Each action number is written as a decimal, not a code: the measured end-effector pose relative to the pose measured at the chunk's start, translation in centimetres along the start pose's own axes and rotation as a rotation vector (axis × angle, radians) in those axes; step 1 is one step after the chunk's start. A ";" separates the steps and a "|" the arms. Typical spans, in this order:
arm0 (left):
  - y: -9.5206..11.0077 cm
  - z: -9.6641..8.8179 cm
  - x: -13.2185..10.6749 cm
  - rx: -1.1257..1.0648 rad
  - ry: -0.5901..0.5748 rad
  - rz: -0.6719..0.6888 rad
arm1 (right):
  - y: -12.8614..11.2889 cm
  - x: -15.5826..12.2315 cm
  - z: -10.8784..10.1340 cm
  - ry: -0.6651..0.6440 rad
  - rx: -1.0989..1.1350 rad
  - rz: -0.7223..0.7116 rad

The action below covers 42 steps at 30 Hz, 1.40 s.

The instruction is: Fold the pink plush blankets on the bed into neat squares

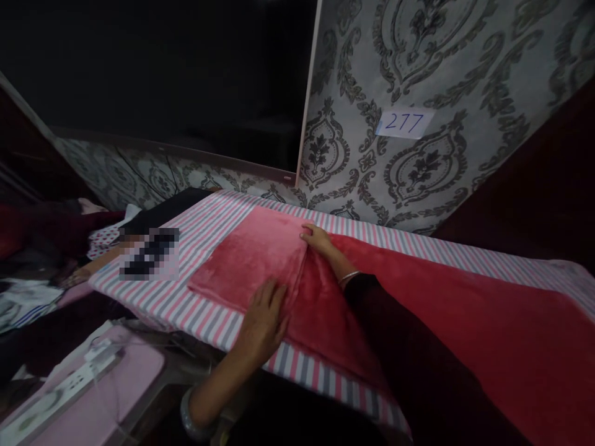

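Observation:
A red fleece cloth (pixel 465 310) lies spread over a board covered in pink, white and grey stripes (pixel 209 223). Its left end is folded over into a lighter pink panel (pixel 251 260). My left hand (pixel 264 319) lies flat on the near edge of that panel, fingers stretched out. My right hand (pixel 318 238), in a dark sleeve with a bangle at the wrist, rests on the far corner of the fold with its fingers curled down onto the cloth edge.
Patterned grey wallpaper with a paper label reading 277 (pixel 404 122) rises behind the board. A dark opening fills the upper left. A power strip (pixel 69 381) lies on a pink surface lower left. Piled clothes (pixel 56 235) sit at the left.

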<state>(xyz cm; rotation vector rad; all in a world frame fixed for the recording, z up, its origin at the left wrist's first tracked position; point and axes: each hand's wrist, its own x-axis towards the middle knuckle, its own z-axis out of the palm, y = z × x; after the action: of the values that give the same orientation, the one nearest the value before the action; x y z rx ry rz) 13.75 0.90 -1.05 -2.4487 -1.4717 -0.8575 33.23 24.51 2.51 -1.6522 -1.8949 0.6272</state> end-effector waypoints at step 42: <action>-7.8 -1.2 9.1 0.306 -0.418 -0.221 | 12.2 -22.7 -20.9 0.429 -0.289 0.315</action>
<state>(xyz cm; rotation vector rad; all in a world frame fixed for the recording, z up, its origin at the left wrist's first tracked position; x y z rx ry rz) 9.79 11.25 3.76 -2.3499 -1.8730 -0.1241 58.46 3.61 7.78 -2.0939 -1.4773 0.0933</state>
